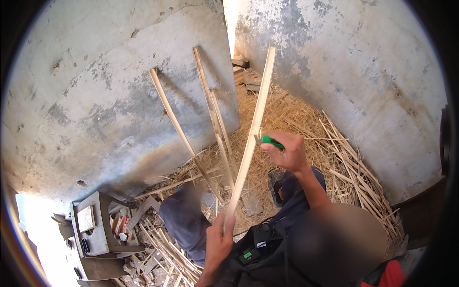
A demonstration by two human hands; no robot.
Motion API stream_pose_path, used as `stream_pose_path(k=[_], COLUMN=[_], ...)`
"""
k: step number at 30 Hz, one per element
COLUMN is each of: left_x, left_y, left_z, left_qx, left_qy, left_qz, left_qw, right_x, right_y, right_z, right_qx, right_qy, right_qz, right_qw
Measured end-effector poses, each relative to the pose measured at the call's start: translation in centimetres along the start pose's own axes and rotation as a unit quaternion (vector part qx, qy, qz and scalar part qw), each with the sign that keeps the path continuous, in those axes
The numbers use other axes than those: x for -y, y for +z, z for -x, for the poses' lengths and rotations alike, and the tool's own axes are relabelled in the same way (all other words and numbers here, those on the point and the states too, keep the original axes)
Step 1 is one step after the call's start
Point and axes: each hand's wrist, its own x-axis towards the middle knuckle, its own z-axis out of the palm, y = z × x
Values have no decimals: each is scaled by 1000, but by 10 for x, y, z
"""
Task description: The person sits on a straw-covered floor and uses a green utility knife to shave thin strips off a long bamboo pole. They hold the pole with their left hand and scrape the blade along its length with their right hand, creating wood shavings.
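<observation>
A long pale strip of split wood or bamboo [259,106] slants upward and away in front of me. My left hand [219,241] is closed around its near, lower end. In my right hand [290,152], the fingers are wrapped round a green-handled knife [273,142]. Its short blade meets the strip's right edge around mid-length, where a thin curl of shaving [259,134] stands up. Most of the handle is hidden inside my fist.
Several strips [173,117] lean against the grey wall [95,95] ahead on the left. Shavings [296,115] cover the floor. Bundles of thin sticks [356,165] lie at the right and lower left. A wooden box [98,239] with small items stands at left.
</observation>
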Motion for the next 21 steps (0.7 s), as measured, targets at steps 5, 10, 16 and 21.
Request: stream_pose_path(k=[5, 10, 16, 21], left_x=[15, 31, 48, 43], left_y=[1, -7, -11, -11], left_z=[9, 16, 21, 6], left_qx=[-1, 40, 62, 54], left_qy=[0, -32, -63, -35], left_qz=[19, 25, 60, 40], left_qw=[1000, 998, 994, 997], right_x=[-37, -95, -108, -121], right_y=[-2, -5, -10, 7], right_z=[-33, -63, -85, -67], right_qx=[-36, -6, -1, -66], right_qy=[5, 90, 124, 207], right_qz=[34, 55, 31, -157], right_qw=[999, 994, 992, 963])
